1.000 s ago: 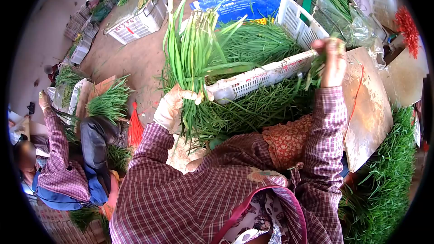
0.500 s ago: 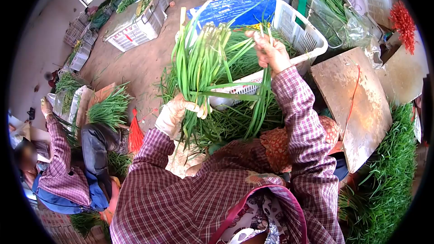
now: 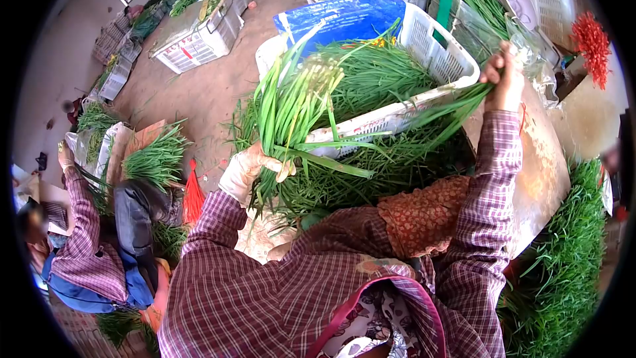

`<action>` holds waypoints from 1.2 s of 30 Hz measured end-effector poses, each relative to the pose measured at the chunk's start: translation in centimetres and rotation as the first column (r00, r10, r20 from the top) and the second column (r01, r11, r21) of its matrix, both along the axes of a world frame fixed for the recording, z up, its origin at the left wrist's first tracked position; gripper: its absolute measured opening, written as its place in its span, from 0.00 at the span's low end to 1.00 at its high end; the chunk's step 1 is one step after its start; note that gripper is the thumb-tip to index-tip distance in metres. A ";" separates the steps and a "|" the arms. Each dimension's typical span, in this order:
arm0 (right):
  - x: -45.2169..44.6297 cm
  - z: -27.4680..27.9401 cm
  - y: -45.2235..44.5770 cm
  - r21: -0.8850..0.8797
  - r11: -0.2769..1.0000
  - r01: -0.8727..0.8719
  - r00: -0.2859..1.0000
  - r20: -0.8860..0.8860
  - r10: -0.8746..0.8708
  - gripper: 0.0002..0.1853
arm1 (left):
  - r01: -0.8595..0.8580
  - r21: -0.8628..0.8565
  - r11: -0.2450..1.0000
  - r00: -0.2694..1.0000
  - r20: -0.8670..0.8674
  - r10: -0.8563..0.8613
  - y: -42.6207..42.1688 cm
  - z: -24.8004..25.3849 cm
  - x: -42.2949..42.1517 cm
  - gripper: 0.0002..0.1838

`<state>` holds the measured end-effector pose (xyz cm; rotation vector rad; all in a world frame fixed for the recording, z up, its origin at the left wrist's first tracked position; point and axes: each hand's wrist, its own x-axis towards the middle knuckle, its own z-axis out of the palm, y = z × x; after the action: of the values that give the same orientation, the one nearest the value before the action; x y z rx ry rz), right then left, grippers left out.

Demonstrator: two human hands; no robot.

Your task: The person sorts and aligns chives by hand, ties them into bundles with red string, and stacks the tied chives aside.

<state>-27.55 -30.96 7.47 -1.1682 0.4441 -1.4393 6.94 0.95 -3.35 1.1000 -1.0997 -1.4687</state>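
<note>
My left hand (image 3: 250,167), in a pale glove, is closed round a thick bunch of green stalks (image 3: 298,103) held upright, pale ends at the top. Out to the right and raised, my right hand (image 3: 503,79) grips a thinner bundle of long green leaves (image 3: 457,113), which trails down toward the left. Between the hands lies a white crate (image 3: 440,53) holding more greens (image 3: 381,73) and a blue printed sheet (image 3: 351,16). Loose greens (image 3: 371,172) are heaped on the near side of the crate.
A worn board (image 3: 536,172) leans at my right, beside a large mass of greens (image 3: 563,278). Red ties hang at far right (image 3: 591,46) and on the left (image 3: 193,199). A co-worker in a plaid sleeve (image 3: 83,219) sits at left. White crates (image 3: 199,40) stand farther back.
My right hand moved from the far right in toward the bunch, then back out to the right, now with long leaves trailing from it. My left hand has kept its hold, the bunch tilting slightly.
</note>
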 end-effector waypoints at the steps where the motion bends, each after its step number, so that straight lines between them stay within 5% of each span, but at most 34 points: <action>1: 1.8 0.9 2.2 -0.010 0.995 0.094 0.972 -0.217 -0.094 0.14 | 0.016 0.011 1.000 1.000 -0.001 -0.016 0.0 0.0 0.0 0.42; 2: 3.5 1.7 3.4 -0.324 0.945 0.041 0.910 -0.378 -0.169 0.17 | 0.023 -0.014 1.000 1.000 -0.012 -0.023 -0.2 -0.1 -0.2 0.41; 3: 6.6 0.9 3.6 -0.570 0.821 -0.003 0.949 -0.259 -0.177 0.19 | 0.021 0.019 1.000 1.000 -0.014 -0.020 -0.2 0.2 -0.3 0.41; 5: 8.9 0.3 4.9 -0.425 0.850 -0.310 0.660 -0.740 -0.130 0.24 | -0.023 0.028 0.999 1.000 0.006 0.023 0.0 1.3 -1.1 0.26; 6: 9.4 0.5 6.2 -0.511 0.772 -0.379 0.550 -0.795 -0.257 0.24 | -0.031 0.030 0.999 1.000 0.006 0.030 0.1 1.6 -1.4 0.26; 9: 10.2 -2.6 4.9 -0.723 0.593 -0.354 0.619 -0.656 -0.431 0.20 | -0.028 0.078 0.997 0.999 -0.016 0.029 0.2 2.2 -1.3 0.25; 12: 8.0 -3.6 3.4 -0.599 0.710 -0.370 0.390 -0.794 -0.466 0.17 | -0.019 0.114 0.993 1.000 -0.014 0.021 0.8 3.1 -1.5 0.24; 13: 7.2 -4.9 2.4 -0.671 0.668 -0.321 0.428 -0.732 -0.530 0.18 | -0.027 0.119 0.993 0.999 -0.016 0.029 1.1 3.1 -1.6 0.24; 17: 3.9 -5.9 0.8 -0.570 0.776 -0.270 0.210 -0.821 -0.530 0.19 | -0.076 0.147 0.986 0.997 0.038 0.071 1.5 2.2 -1.2 0.26; 19: 3.7 -6.2 1.5 -0.566 0.758 -0.324 0.262 -0.824 -0.503 0.21 | -0.165 0.110 0.980 0.984 0.078 0.157 1.4 2.5 -1.7 0.26; 21: 5.8 -4.5 4.6 -0.488 0.822 -0.293 0.557 -0.786 -0.269 0.26 | -0.171 0.071 0.983 0.982 0.092 0.164 0.8 2.5 -2.2 0.25; 25: 9.9 -3.1 9.5 -0.263 0.854 -0.448 0.533 -0.846 0.020 0.31 | -0.178 0.092 0.980 0.982 0.082 0.171 -0.4 3.4 -3.2 0.22; 27: 11.8 -3.5 10.5 -0.245 0.817 -0.523 0.663 -0.719 0.208 0.30 | -0.222 0.077 0.972 0.973 0.086 0.215 -0.6 3.9 -3.9 0.22; 31: 12.2 -4.6 9.9 0.006 0.871 -0.491 0.516 -0.804 0.296 0.21 | -0.243 0.090 0.966 0.968 0.090 0.235 -0.8 4.2 -4.5 0.23; 33: 12.1 -5.4 10.1 -0.101 0.896 -0.432 0.718 -0.640 0.274 0.14 | -0.205 0.099 0.974 0.978 0.055 0.201 -0.5 3.4 -3.6 0.23; 36: 10.1 -4.2 9.5 -0.386 0.845 -0.370 0.556 -0.821 -0.131 0.13 | -0.169 0.112 0.979 0.985 0.040 0.166 -0.6 2.5 -3.0 0.22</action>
<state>-17.41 -21.46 3.24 -2.3162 0.6035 -0.7783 3.90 0.32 -0.88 1.2679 -0.9282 -1.3993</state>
